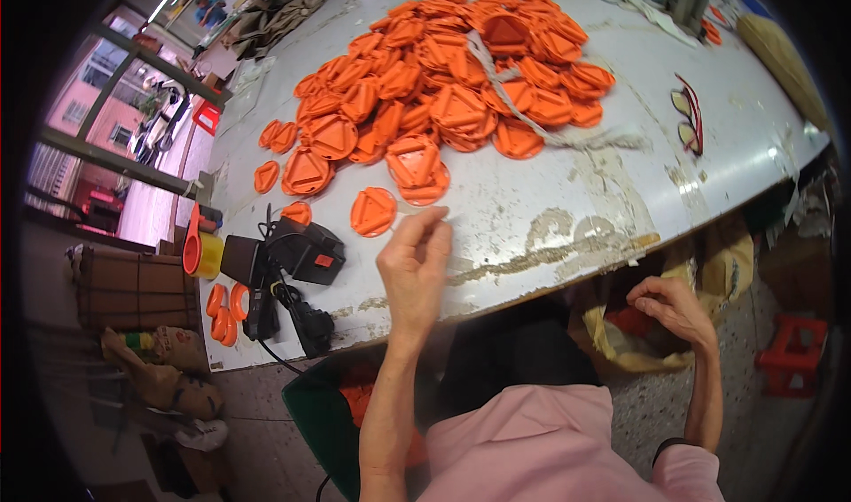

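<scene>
My left hand [415, 267] is over the near part of the table, its fingers bent in together. What they hold, if anything, is hidden. Right beside it lies a single round orange plastic piece with a raised triangle [372, 212]. Beyond is a large heap of similar orange discs [399, 76], with a pair of stacked discs [413, 161] at its near edge. My right hand [675, 309] hangs past the table edge above an open yellowish sack [603, 338]. Its fingers are loosely bent and apart from the thumb, with nothing visible in them. Something orange shows inside the sack.
Black power adapters with cables [306, 249], a yellow tape roll [210, 255] and orange rings [229, 311] sit at the table's left corner. Red-framed glasses [690, 116] lie right. A frayed cloth strip [505, 81] crosses the heap. A green bin [319, 404] and red stool [792, 356] stand below.
</scene>
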Tool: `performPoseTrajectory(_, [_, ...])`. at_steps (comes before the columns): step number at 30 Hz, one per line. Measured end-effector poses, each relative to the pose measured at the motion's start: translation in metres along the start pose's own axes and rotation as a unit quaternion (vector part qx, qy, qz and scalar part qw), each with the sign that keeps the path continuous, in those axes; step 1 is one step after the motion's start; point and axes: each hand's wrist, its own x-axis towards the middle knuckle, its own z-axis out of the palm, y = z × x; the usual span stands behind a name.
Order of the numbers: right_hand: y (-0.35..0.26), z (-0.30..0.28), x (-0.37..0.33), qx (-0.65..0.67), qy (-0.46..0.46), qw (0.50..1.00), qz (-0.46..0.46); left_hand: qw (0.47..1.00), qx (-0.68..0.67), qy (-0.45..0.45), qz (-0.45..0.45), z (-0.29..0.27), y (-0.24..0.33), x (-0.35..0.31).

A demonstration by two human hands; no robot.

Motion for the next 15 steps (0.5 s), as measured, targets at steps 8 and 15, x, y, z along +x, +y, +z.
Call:
performPoseTrajectory(8, [-0.172,0.056,0.122,-0.146,0.089,0.87,-0.462,0.999,-0.034,0.031,0.017,0.012,0.005,-0.008])
performPoseTrajectory(15, [-0.18,0.117,0.192,-0.287,0.158,0.847,-0.42,0.993,-0.048,0.102,0.041,0.004,0.011,-0.007])
